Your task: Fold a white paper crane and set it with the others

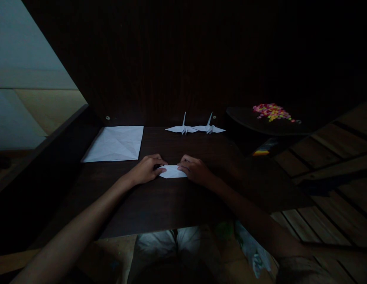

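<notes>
The bare left hand and bare right hand face each other, fingers bent, pinching, the bare left forearm and shadowed right forearm slanting inward.

Dim room here, a home by its look: dark wooden desk, high back panel, slatted wooden furniture alongside, pale wall.

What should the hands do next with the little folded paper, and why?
Maybe press along an edge of the small, folded white paper strip to sharpen its fold. The left hand and right hand are at its opposite ends, while its middle is uncovered over the dark brown wooden tabletop.
</notes>
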The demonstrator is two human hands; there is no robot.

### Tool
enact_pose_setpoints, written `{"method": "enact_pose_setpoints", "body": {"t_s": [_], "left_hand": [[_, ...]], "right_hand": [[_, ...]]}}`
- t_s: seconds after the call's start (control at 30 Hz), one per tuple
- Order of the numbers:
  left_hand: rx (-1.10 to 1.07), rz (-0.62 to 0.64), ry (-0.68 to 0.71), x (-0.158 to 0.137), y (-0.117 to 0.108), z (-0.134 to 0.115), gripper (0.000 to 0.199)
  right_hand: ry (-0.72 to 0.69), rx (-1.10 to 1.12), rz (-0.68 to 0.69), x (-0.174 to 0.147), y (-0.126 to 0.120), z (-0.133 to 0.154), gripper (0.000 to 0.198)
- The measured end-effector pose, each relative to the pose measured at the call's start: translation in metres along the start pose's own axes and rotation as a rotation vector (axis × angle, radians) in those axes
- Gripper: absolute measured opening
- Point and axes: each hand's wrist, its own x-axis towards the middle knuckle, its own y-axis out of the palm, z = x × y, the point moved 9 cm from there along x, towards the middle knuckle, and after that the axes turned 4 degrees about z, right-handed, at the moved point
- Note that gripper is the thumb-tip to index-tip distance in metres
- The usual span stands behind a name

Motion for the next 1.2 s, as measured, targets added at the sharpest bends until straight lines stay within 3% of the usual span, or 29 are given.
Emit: {"method": "enact_pose_setpoints", "body": {"t_s": [0.23, 0.47, 0.63, 0.73, 0.83, 1.0, 1.07, 1.2], "left_hand": [[-0.116, 0.053, -0.095, -0.005, -0.005, 0.014, 0.018], [-0.156, 0.265, -0.410, -0.017, 0.005, 0.039, 0.024], [-0.132, 0.312, -0.455, -0.021, 0.005, 0.042, 0.022], [-0.140, 0.327, -0.371, -0.019, 0.005, 0.031, 0.023], [-0.186, 0.347, -0.169, -0.015, 0.008, 0.003, 0.022], [-0.272, 0.421, 0.122, -0.015, 0.015, -0.038, 0.019], [-0.225, 0.329, 0.136, -0.012, 0.008, -0.038, 0.019], [-0.118, 0.021, 0.139, -0.007, -0.011, -0.032, 0.019]], "right_hand": [[0.046, 0.074, 0.021, 0.000, 0.003, -0.004, 0.014], [0.055, 0.108, 0.018, 0.000, -0.001, -0.006, 0.013], [0.038, 0.122, -0.023, -0.002, -0.003, -0.007, 0.012], [0.010, 0.088, -0.059, -0.002, -0.007, -0.005, 0.017], [-0.048, 0.053, -0.079, -0.002, -0.011, 0.000, 0.026], [-0.154, 0.134, -0.063, -0.002, -0.013, 0.007, 0.021], [-0.192, 0.203, -0.024, -0.002, -0.012, 0.009, 0.022], [-0.268, 0.317, 0.061, -0.003, -0.007, 0.013, 0.024]]}}
